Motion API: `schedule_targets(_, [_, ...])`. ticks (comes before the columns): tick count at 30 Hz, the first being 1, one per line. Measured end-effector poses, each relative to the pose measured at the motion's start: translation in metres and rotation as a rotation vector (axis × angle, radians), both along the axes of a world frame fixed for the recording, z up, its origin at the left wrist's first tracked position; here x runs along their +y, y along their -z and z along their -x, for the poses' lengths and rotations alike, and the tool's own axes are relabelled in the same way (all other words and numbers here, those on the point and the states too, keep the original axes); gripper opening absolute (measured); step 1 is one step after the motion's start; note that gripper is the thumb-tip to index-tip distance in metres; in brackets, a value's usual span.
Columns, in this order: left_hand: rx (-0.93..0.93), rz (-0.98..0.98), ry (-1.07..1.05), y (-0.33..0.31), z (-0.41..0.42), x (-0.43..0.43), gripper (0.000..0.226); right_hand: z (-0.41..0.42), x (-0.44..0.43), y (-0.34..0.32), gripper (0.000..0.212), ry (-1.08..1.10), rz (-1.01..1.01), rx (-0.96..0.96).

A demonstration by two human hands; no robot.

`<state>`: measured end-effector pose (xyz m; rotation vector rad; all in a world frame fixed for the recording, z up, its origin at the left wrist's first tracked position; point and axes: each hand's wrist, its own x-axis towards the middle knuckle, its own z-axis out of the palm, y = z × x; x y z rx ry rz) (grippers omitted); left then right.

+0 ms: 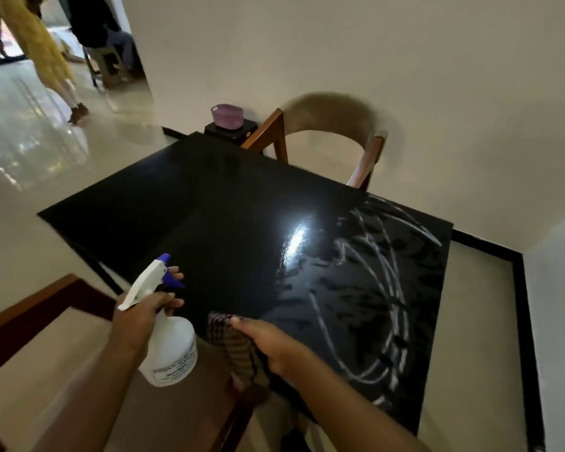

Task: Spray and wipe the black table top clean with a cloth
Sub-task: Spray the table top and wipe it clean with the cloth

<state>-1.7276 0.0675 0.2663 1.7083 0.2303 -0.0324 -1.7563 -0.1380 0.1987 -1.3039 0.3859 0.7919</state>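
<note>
Left hand [144, 316] wrapped round neck of light, rigid plastic spray bottle [168, 347], finger on trigger; right hand [268, 349] bunching soft, limp checked cloth [232, 347] at tabletop [209, 223] near edge, chalky smears beyond right hand.

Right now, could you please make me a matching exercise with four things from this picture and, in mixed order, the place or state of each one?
Things:
1. spray bottle
2. checked cloth
3. purple basket
4. black table top

Places or states:
A. on a small dark stand beyond the far corner of the table
B. held in the left hand, nozzle toward the table
C. marked with white streaks on its right side
D. bunched in the right hand at the near table edge

Pairs: 1-B, 2-D, 3-A, 4-C
</note>
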Motion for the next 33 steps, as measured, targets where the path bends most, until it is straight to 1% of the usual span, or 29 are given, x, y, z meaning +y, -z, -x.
schedule_targets(1, [0.023,0.012,-0.016,-0.003,0.022,0.004,0.044,0.02,-0.002,-0.005,0.03,0.093,-0.054,0.035])
schedule_targets(3, [0.065,0.006,-0.01,-0.007,0.057,0.006,0.042,0.051,-0.013,-0.008,0.039,0.269,-0.179,0.066])
schedule_targets(5, [0.116,0.007,0.024,-0.016,0.085,-0.001,0.033,0.082,-0.031,-0.015,0.05,0.42,-0.297,0.07])
schedule_targets(6, [0.141,0.028,0.024,-0.022,0.096,-0.007,0.026,0.095,-0.041,-0.018,0.053,0.495,-0.338,0.068])
schedule_targets(10, [0.204,-0.052,0.08,-0.018,0.128,-0.033,0.019,0.132,-0.09,-0.025,0.057,0.733,-0.431,0.089])
schedule_targets(12, [0.239,-0.058,0.1,-0.009,0.138,-0.045,0.02,0.139,-0.11,-0.029,0.062,0.767,-0.413,0.063])
schedule_targets(13, [0.275,-0.068,0.095,-0.002,0.141,-0.05,0.024,0.14,-0.119,-0.031,0.069,0.771,-0.394,0.053])
schedule_targets(15, [0.371,-0.092,0.08,0.006,0.147,-0.063,0.034,0.139,-0.135,-0.032,0.095,0.761,-0.368,0.038])
schedule_targets(16, [0.401,-0.092,0.06,0.007,0.149,-0.069,0.033,0.138,-0.141,-0.032,0.104,0.754,-0.356,0.04])
schedule_targets(18, [0.429,-0.119,0.032,0.012,0.15,-0.075,0.029,0.132,-0.15,-0.032,0.111,0.741,-0.31,0.048])
schedule_targets(19, [0.449,-0.146,0.034,0.016,0.15,-0.078,0.03,0.128,-0.152,-0.032,0.111,0.735,-0.282,0.041])
schedule_targets(20, [0.475,-0.167,0.036,0.017,0.15,-0.082,0.033,0.124,-0.154,-0.033,0.106,0.726,-0.247,0.033])
schedule_targets(21, [0.485,-0.186,0.035,0.023,0.15,-0.087,0.036,0.12,-0.156,-0.032,0.095,0.727,-0.215,0.025])
schedule_targets(22, [0.48,-0.229,0.041,0.026,0.15,-0.091,0.035,0.117,-0.158,-0.033,0.081,0.741,-0.189,0.024])
schedule_targets(23, [0.472,-0.286,0.034,0.03,0.15,-0.096,0.034,0.114,-0.159,-0.032,0.071,0.753,-0.173,0.034])
schedule_targets(24, [0.474,-0.34,0.018,0.032,0.15,-0.1,0.031,0.11,-0.161,-0.031,0.068,0.757,-0.165,0.047])
schedule_targets(26, [0.512,-0.382,-0.044,0.038,0.149,-0.104,0.035,0.103,-0.161,-0.029,0.063,0.761,-0.155,0.058])
schedule_targets(30, [0.555,-0.364,-0.151,0.044,0.153,-0.107,0.035,0.084,-0.147,-0.031,0.036,0.723,-0.103,-0.027])
schedule_targets(33, [0.529,-0.282,-0.206,0.047,0.162,-0.107,0.039,0.064,-0.116,-0.028,0.03,0.694,-0.039,-0.093])
